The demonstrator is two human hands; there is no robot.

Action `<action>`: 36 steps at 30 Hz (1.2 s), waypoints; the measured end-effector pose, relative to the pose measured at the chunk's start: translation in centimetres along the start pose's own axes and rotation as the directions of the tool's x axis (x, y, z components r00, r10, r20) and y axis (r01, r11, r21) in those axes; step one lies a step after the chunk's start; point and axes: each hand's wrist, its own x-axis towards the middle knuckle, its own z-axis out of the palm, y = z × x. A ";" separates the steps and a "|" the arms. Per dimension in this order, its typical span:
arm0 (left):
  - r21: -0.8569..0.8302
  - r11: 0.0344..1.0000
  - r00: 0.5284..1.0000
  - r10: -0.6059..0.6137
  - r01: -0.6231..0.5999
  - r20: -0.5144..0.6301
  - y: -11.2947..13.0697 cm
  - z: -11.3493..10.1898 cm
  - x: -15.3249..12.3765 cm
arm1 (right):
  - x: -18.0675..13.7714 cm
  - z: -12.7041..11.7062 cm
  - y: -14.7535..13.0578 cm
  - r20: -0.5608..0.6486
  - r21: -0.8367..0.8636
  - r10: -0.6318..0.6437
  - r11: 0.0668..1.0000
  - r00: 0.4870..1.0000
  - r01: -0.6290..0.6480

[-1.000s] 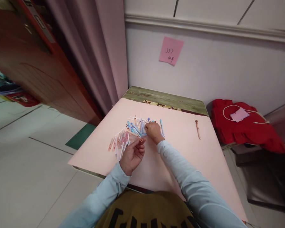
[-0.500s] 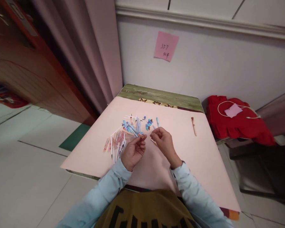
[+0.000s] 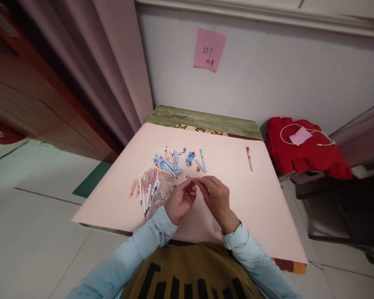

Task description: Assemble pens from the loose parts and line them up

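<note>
My left hand [image 3: 181, 202] is closed around a brownish pen barrel [image 3: 193, 180], its open round end facing up toward me. At that end, the pinched fingertips of my right hand [image 3: 216, 195] meet the barrel; whatever they hold is too small to make out. Just beyond my fingers lie a brown pen cap [image 3: 198, 169], a lilac pen barrel [image 3: 200, 166] and a light-blue one [image 3: 203, 158]. Several blue and brown caps [image 3: 190, 156] form a small cluster behind them. To the left are several blue and lilac barrels [image 3: 174, 161] and white pen refills [image 3: 143, 198] among pinkish clear barrels [image 3: 134, 188].
A beige pen with a brown top [image 3: 249, 159] lies apart on the right of the pale-covered table [image 3: 252, 207]. Beyond the right edge is a red cloth [image 3: 280, 153] with a white cable. A pink note [image 3: 210, 50] is on the wall; a curtain [image 3: 118, 62] hangs at left.
My right hand has moved left until its fingertips meet the barrel in my left hand. A brown cap behind my hands has come into sight. The whole view has shifted slightly.
</note>
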 end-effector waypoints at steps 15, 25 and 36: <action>0.002 1.000 1.000 -0.023 0.023 -0.009 -0.5 -0.4 0.1 | -0.2 -0.2 0.5 -0.019 -0.036 -0.003 0.999 1.000 0.002; -0.023 0.998 0.998 0.062 -0.062 -0.014 1.7 -0.5 0.1 | -2.9 1.3 5.1 0.189 -0.332 0.327 0.908 0.926 -0.254; -0.016 0.996 0.996 0.086 -0.087 -0.025 1.6 -0.1 0.1 | -0.8 -2.8 -0.2 0.002 -0.111 0.128 0.986 0.992 -0.127</action>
